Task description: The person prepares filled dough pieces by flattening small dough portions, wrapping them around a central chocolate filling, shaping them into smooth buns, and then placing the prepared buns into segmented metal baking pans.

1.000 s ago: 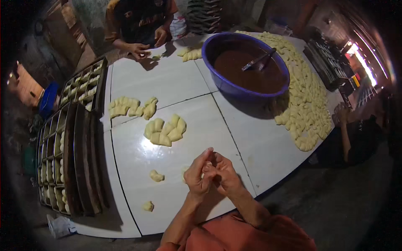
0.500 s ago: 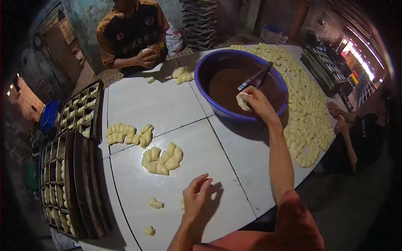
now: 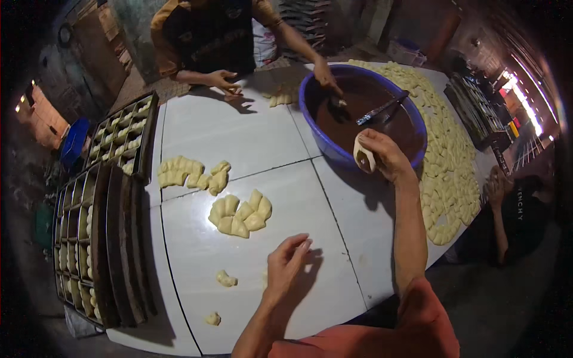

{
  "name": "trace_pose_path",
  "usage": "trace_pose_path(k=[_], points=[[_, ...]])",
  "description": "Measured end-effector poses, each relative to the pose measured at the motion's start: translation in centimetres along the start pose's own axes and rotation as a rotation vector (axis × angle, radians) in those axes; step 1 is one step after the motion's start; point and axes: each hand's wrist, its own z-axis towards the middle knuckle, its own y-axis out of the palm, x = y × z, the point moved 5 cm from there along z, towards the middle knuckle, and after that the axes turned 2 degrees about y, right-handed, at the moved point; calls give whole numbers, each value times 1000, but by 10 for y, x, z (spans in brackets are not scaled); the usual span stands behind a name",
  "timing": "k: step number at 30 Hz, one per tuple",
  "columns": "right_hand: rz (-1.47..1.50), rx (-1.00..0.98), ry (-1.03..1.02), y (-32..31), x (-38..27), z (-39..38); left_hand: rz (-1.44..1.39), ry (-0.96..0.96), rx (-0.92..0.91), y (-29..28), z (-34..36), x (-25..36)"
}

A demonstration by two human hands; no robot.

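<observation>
My right hand grips a flattened, pale piece of dough at the near rim of a purple tub of brown paste, in which a long metal utensil rests. My left hand hovers over the white tiled table with fingers loosely bent and apart, holding nothing. Left of it lie small dough pieces. Clusters of cut dough sit farther up, and many more pieces cover the right side.
Stacked compartment tins holding dough stand along the left edge. A co-worker across the table has one hand reaching into the tub. Another co-worker works at the right edge, near metal pans.
My hands were together and have separated: the right reached up to the tub and now holds the dough at its near rim. The co-worker's hand has moved into the tub.
</observation>
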Motion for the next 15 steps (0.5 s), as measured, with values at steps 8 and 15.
trace_pose_path(k=[8, 15], points=[[605, -115, 102, 147, 98, -61, -481, -119, -71, 8, 13, 5], [242, -217, 38, 213, 126, -99, -544, -85, 365, -78, -26, -21]])
